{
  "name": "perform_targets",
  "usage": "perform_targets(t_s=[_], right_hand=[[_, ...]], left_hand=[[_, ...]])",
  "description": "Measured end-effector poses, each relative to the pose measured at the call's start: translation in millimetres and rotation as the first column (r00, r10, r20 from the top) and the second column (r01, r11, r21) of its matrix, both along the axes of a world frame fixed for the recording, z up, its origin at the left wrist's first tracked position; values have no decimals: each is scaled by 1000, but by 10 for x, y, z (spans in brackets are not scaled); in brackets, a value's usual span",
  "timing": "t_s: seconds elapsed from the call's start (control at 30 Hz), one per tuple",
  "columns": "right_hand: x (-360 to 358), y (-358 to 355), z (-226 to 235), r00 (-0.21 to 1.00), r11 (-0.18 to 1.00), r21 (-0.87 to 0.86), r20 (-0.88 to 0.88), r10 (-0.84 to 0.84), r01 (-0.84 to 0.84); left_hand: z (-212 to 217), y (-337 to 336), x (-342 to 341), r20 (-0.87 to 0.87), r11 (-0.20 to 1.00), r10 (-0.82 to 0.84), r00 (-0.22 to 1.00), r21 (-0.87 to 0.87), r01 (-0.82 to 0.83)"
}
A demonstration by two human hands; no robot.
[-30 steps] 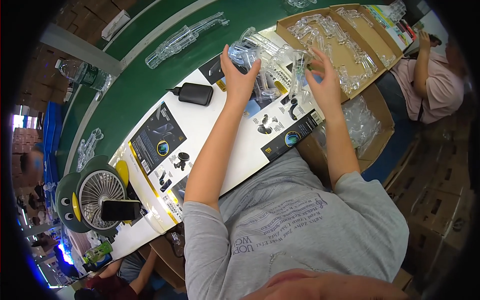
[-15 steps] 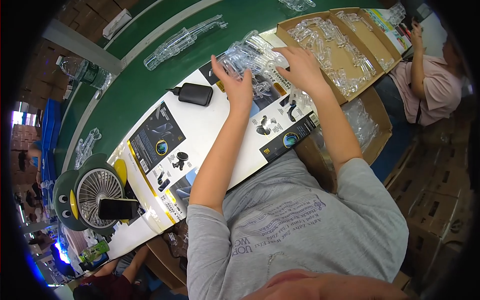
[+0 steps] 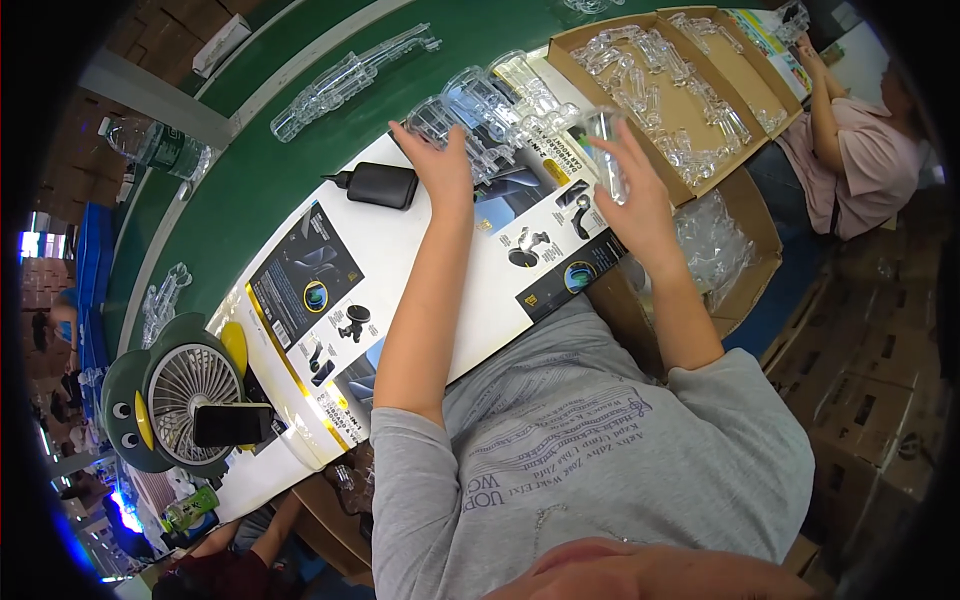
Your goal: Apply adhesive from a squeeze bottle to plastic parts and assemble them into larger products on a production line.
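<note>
My right hand grips a clear plastic piece with a rounded, tube-like body, raised beside the near edge of the cardboard tray. My left hand has thumb and fingers spread at the near side of a clear plastic part; whether they touch it I cannot tell. Beyond that hand, more clear parts with wide round ends and narrow stems lie side by side. Another such part rests at the right of this row. Printed cardboard packaging sheets lie under them.
A divided cardboard tray of clear parts is at right, above a box with plastic bags. A black pouch-like object, a penguin-shaped fan and a phone lie left. Another clear assembly sits on green surface. A co-worker sits right.
My right hand has drawn back toward me from the cluster of parts, now with a clear piece in it. My left hand has shifted slightly left, and the clear parts are spread into a row.
</note>
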State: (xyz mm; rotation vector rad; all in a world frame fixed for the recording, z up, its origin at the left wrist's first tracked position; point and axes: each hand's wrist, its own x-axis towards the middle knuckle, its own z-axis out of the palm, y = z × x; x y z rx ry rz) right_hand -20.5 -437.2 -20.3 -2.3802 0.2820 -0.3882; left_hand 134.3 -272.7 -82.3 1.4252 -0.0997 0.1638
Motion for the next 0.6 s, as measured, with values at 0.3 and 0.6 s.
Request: perform_targets(t_s=[0.3, 0.6], right_hand=[[1021, -254, 293, 941, 967, -246, 309, 141, -64], [1179, -175, -65, 989, 816, -560, -47, 141, -143]], left_hand=[[126, 30, -116, 7, 981, 43, 999, -190, -41], [-24, 103, -47, -13, 975, -16, 1000, -221, 13]])
